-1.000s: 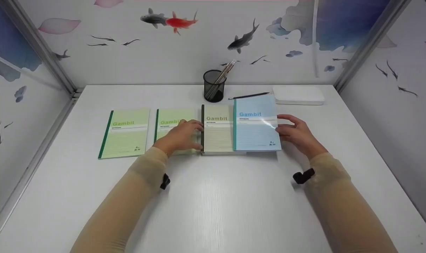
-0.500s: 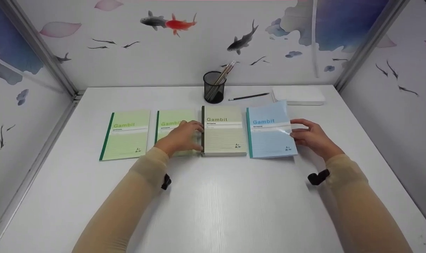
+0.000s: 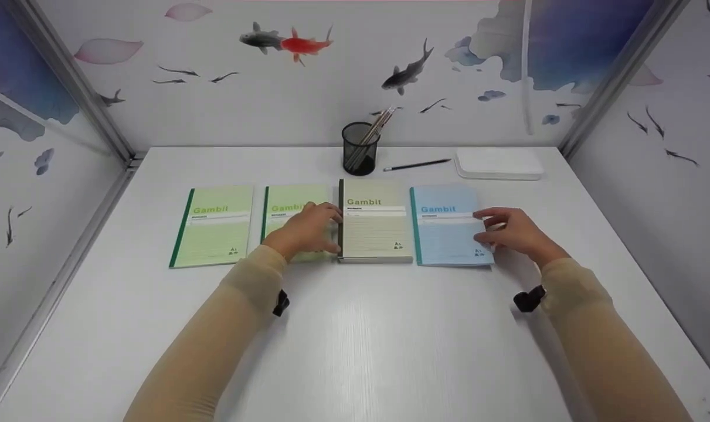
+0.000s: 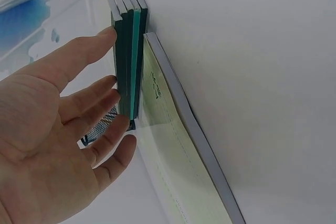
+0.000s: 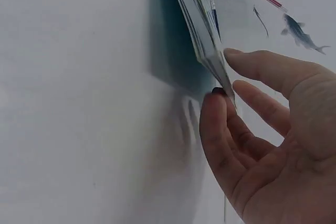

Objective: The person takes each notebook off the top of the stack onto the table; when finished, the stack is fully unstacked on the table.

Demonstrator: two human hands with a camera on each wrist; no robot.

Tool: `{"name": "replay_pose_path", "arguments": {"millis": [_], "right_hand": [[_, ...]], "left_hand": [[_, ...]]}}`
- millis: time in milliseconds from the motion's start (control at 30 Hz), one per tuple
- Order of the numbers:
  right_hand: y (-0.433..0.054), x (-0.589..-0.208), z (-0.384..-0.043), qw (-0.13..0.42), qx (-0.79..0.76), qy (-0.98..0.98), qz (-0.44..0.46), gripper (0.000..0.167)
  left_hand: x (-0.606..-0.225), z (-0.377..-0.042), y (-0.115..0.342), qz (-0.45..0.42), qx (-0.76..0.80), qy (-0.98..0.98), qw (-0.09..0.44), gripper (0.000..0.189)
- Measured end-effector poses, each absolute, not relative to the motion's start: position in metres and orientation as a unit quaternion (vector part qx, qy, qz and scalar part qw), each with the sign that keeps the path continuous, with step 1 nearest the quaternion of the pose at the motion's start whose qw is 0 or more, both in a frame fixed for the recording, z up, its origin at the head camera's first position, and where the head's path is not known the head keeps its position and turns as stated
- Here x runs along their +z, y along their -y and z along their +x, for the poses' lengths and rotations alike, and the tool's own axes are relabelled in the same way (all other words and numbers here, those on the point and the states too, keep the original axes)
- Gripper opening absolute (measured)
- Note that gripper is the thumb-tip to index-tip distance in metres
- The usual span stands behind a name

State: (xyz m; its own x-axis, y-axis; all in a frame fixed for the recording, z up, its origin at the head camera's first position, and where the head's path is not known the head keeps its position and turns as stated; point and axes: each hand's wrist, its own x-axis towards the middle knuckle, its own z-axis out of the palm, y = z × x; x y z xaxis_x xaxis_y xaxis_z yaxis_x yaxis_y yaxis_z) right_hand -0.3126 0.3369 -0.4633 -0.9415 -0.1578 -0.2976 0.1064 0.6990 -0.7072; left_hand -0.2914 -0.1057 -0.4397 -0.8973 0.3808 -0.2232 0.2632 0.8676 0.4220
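Observation:
A blue notebook (image 3: 447, 234) with a teal spine lies to the right of a stack topped by a beige notebook (image 3: 375, 234). My right hand (image 3: 516, 233) pinches its right edge, with fingertips over the cover. In the right wrist view, that edge is tilted up off the table and casts a shadow. My left hand (image 3: 305, 230) stands at the stack's left side. In the left wrist view its slightly bent fingers (image 4: 107, 145) touch the dark and teal spines of several stacked notebooks (image 4: 129, 66). Beneath the left hand, a green notebook (image 3: 272, 225) is partly hidden.
Another green notebook (image 3: 214, 234) lies at the far left of the row. Behind the row are a black mesh pen cup (image 3: 359, 161) with pencils, a loose dark pencil (image 3: 416, 165) and a white flat box (image 3: 498, 164). Printed panels (image 3: 308, 94) enclose the white table (image 3: 355, 351).
The blue notebook has moved right off the beige stack with my right hand, then lowered onto the table beside it. My left hand has stayed at the stack.

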Motion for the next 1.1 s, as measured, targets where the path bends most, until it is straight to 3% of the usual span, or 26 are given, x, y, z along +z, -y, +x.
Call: {"name": "replay_pose_path", "arguments": {"millis": [367, 700, 967, 1100], "right_hand": [[-0.327, -0.465, -0.312, 0.172, -0.293, -0.940, -0.027, 0.064], [-0.312, -0.458, -0.310, 0.147, -0.247, -0.957, -0.043, 0.051], [-0.275, -0.467, -0.304, 0.095, -0.333, -0.937, -0.042, 0.036], [-0.254, -0.468, -0.305, 0.090, -0.383, -0.918, -0.045, 0.037]], "left_hand": [[-0.441, -0.292, 0.104, 0.163, 0.199, -0.954, 0.154, 0.065], [-0.439, -0.291, 0.105, 0.162, 0.208, -0.953, 0.152, 0.065], [-0.438, -0.290, 0.108, 0.170, 0.213, -0.950, 0.155, 0.064], [-0.440, -0.290, 0.107, 0.169, 0.215, -0.949, 0.154, 0.064]]}}
